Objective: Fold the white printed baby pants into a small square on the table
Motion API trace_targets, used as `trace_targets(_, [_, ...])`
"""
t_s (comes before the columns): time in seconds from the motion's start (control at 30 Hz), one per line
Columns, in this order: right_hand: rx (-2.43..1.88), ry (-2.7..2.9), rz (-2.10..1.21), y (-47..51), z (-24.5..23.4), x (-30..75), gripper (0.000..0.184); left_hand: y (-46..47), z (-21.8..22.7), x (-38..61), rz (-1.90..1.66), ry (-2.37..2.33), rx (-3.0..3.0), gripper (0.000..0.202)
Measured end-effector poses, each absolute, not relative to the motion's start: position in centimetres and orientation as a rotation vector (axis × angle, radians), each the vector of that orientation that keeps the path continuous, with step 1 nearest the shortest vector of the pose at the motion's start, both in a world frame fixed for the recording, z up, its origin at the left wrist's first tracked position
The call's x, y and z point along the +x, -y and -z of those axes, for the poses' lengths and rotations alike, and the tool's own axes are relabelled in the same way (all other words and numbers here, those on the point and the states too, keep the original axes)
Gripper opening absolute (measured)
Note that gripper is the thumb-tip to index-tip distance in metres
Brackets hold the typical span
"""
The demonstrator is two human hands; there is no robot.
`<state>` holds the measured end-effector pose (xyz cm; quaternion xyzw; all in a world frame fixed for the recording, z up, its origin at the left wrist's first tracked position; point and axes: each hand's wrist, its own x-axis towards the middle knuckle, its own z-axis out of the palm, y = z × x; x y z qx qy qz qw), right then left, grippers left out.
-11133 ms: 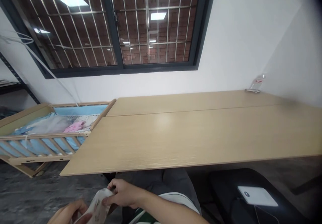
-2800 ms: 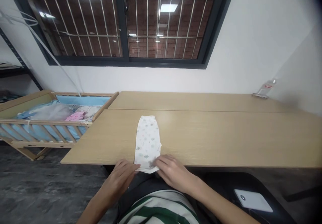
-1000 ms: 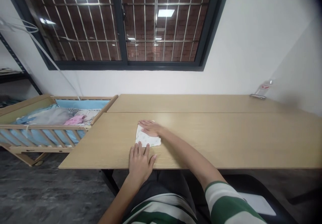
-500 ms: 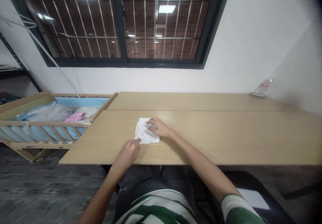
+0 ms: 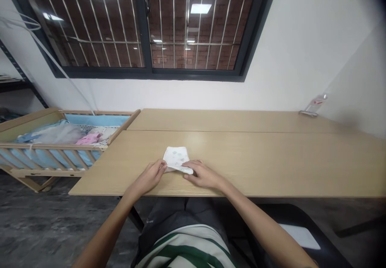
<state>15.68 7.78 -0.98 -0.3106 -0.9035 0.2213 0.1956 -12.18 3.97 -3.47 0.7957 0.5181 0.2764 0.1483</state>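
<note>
A small white cloth with a faint print lies on the wooden table near its front edge. My left hand pinches the cloth's near left corner between thumb and fingers. At the near right corner, my right hand grips the cloth, thumb below and fingers on top. The near edge of the cloth is lifted a little off the table between both hands, while its far part rests on the surface.
On the left stands a wooden crib with blue lining, holding pink and white fabrics. A clear packet-like item sits at the table's far right corner. A barred window is above the table, and a dark chair is below at right.
My right hand has moved from the middle of the cloth to its near right corner. Both hands now grip the near edge, which has come up slightly.
</note>
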Motion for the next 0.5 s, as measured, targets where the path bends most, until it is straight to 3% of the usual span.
trace_targets(0.07, [-0.903,2.457,-0.654,-7.6,0.9,15.7,0.033,-4.0,3.2,-12.5,-0.776,-1.430,2.187,0.032])
trace_targets(0.2, [-1.015,2.344,-0.705,-8.7,0.9,15.6,0.032,-5.0,2.7,-12.6,-0.706,-1.392,2.108,0.045])
trace_targets(0.3, [-1.065,2.257,-0.681,-10.1,1.2,15.3,0.032,-6.1,2.4,-12.3,-0.746,-1.365,2.073,0.043])
trace_targets(0.5, [-1.311,2.072,-0.606,-13.4,3.1,14.0,0.032,-9.1,2.6,-10.9,-0.746,-1.729,2.080,0.040])
